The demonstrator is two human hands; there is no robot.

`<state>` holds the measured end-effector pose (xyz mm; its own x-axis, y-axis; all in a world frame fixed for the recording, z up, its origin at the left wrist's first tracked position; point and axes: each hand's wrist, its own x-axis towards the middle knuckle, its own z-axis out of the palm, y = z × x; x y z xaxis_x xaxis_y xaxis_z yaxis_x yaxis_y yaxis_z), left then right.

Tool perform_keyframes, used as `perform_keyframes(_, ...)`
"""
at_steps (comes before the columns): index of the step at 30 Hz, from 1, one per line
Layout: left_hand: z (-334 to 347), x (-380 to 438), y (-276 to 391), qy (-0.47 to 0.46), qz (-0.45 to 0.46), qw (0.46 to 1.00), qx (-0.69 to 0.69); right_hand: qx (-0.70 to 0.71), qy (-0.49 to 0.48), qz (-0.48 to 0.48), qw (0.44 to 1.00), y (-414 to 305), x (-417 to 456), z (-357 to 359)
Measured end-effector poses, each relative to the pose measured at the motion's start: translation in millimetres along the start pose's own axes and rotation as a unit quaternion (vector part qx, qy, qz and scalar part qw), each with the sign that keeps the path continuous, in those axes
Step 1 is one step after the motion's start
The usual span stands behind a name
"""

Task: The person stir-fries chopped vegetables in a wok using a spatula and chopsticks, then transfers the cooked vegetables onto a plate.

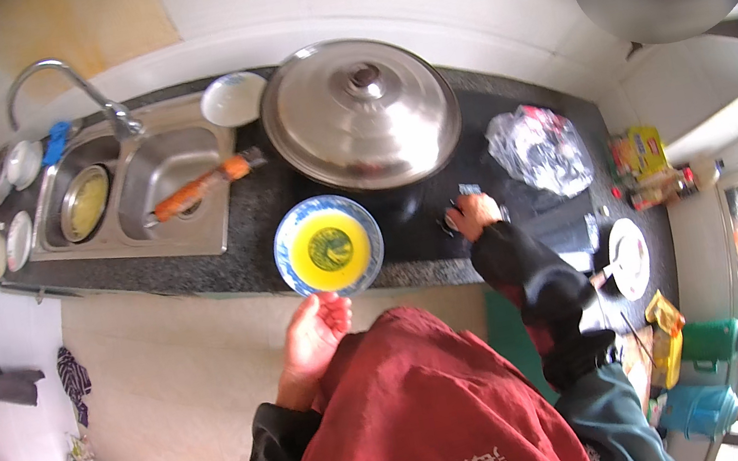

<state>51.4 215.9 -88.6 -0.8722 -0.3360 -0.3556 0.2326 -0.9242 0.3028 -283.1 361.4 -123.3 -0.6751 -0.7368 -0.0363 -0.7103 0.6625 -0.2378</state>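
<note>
My right hand (pixel 475 213) reaches down to the front of a black cooktop (pixel 414 233). Its fingers close on what looks like a control knob, mostly hidden beneath them. Close to the counter's front edge, my left hand (pixel 313 333) is held palm up, loosely curled and with nothing in it. Just beyond its fingertips stands a blue-and-white bowl (pixel 289 274) of yellow liquid, perhaps beaten egg. A wide steel lid (pixel 327 119) with a round knob covers a vessel behind the bowl; that vessel is hidden. Right of the lid lies a crumpled clear plastic bag (pixel 540 148).
At left is a double sink (pixel 226 237) with a curved faucet (pixel 62 66). An orange packaged roll (pixel 202 188) spans the right basin; a metal bowl (pixel 65 210) sits in the left. A white bowl (pixel 233 99) stands behind. At right are a plate (pixel 627 244) and bottles (pixel 661 188).
</note>
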Motion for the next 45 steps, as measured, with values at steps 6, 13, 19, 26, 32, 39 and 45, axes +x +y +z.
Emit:
perform_keyframes(6, 3.6, 5.4, 7.6, -0.003, 0.002, 0.999, 0.042, 0.065, 0.119, -0.005, 0.991, 0.1, -7.9, -19.7)
perform_keyframes(13, 13.0, 2.4, 15.8, 0.001, 0.008, 0.997, 0.071, 0.329, -0.035, -0.077, 0.941, -91.4, -39.6, -79.4)
perform_keyframes(19, 29.8, 12.4, 20.7, -0.052, -0.016, 0.995, 0.084, 0.340, -0.095, -0.338, 0.872, -164.7, -67.8, -101.5)
perform_keyframes(26, 42.9, 26.7, 36.1, -0.069, -0.064, 0.984, 0.149, 0.372, -0.104, -0.305, 0.871, -169.3, -87.8, -115.1)
perform_keyframes(32, 54.2, 49.5, 25.0, -0.064, -0.185, 0.966, 0.168, 0.367, 0.000, -0.165, 0.915, -123.0, -129.1, -118.8)
perform_keyframes(39, 74.6, 80.7, -29.2, -0.126, -0.295, 0.922, 0.215, 0.290, 0.190, 0.178, 0.921, -10.8, -245.6, -127.0)
perform_keyframes(45, 120.9, 89.8, -121.9, -0.161, -0.343, 0.891, 0.249, 0.373, 0.389, 0.421, 0.730, 162.1, -370.2, -149.5)
